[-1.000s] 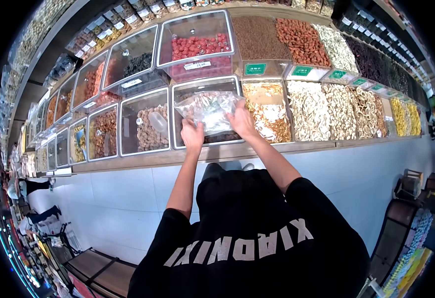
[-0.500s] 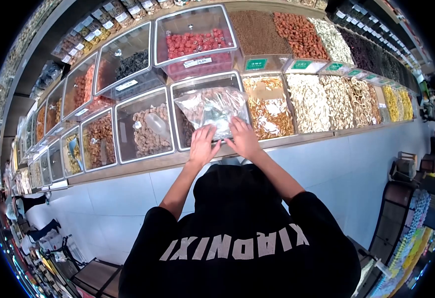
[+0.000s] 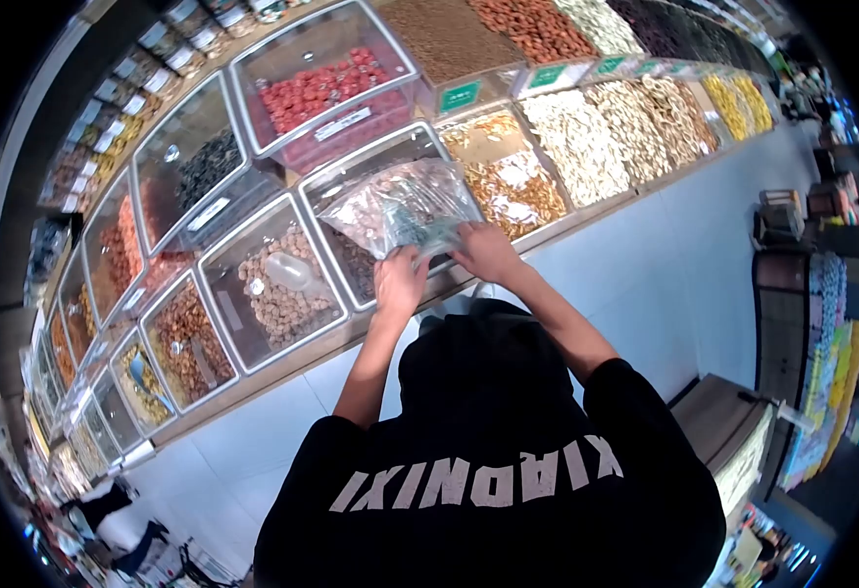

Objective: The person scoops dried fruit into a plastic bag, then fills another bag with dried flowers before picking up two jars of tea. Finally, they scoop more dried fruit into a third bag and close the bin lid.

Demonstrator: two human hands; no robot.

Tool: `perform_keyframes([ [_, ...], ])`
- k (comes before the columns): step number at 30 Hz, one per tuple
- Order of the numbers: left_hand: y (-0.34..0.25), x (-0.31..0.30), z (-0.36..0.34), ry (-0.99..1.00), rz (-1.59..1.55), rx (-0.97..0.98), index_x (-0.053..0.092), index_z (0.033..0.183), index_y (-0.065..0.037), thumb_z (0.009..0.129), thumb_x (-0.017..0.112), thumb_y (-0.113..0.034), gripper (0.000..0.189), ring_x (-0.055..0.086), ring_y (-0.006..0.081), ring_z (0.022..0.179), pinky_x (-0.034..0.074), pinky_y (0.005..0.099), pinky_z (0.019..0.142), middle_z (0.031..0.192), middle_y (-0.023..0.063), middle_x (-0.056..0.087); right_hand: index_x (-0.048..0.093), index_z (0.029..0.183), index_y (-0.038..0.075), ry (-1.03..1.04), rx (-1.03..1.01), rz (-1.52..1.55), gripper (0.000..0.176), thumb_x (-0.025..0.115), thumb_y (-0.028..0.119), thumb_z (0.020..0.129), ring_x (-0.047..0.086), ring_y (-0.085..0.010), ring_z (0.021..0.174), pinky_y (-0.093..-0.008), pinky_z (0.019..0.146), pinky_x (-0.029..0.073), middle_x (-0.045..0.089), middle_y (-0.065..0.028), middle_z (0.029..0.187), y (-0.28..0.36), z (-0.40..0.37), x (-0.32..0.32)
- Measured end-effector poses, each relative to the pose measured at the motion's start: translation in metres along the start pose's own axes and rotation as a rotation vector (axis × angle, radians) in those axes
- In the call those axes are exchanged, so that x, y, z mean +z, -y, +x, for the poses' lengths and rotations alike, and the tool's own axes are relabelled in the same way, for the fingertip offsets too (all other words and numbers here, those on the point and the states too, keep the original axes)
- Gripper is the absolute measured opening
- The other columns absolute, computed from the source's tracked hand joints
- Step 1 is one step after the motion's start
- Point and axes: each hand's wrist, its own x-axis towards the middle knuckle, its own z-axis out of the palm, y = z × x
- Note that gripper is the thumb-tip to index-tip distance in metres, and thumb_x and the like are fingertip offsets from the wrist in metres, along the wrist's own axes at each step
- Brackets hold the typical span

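Note:
A clear plastic bag lies on the transparent lid of a front-row bin, its near edge drawn toward me. My left hand closes its fingers on the near left part of that edge. At the right corner, my right hand pinches the plastic between thumb and fingers. Greenish print shows on the film close to my fingers. Reflections and the lid beneath make it hard to tell what the bag holds.
Left of the bag stands a lidded bin of round brown pieces with a clear scoop. Behind is a bin of red pieces. Open bins of pale slices run off to the right. A wooden counter edge fronts the row.
The view has turned, tilting the counter up to the right. My hands went from lying spread over the bag to closing on its near edge, which is now gathered and slightly raised.

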Motion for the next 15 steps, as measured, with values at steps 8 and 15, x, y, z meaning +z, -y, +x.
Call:
perform_keyframes([
  [8,-0.017,0.000,-0.007,0.005,0.105,0.084,0.066,0.102,-0.004,0.091,0.063,-0.019,0.019,0.058,0.0356,0.101,0.044,0.0479,0.086,0.098,0.0164,0.061,0.045,0.139,0.001,-0.241,0.187,0.116,0.065,0.071,0.030,0.086,0.049,-0.0440,0.123,-0.0465,0.103,0.042,0.047,-0.0285,0.136,-0.026,-0.095,-0.018],
  [15,-0.041,-0.007,-0.001,0.089,-0.027,-0.004,0.059,0.114,-0.009,0.082,0.069,-0.009,0.033,0.060,0.0402,0.101,0.045,0.0472,0.091,0.110,0.0169,0.061,0.031,0.145,-0.006,-0.196,0.206,0.482,0.081,0.071,0.031,0.087,0.043,-0.0463,0.130,-0.0458,0.110,0.038,0.040,-0.0300,0.142,-0.044,-0.114,-0.003],
])
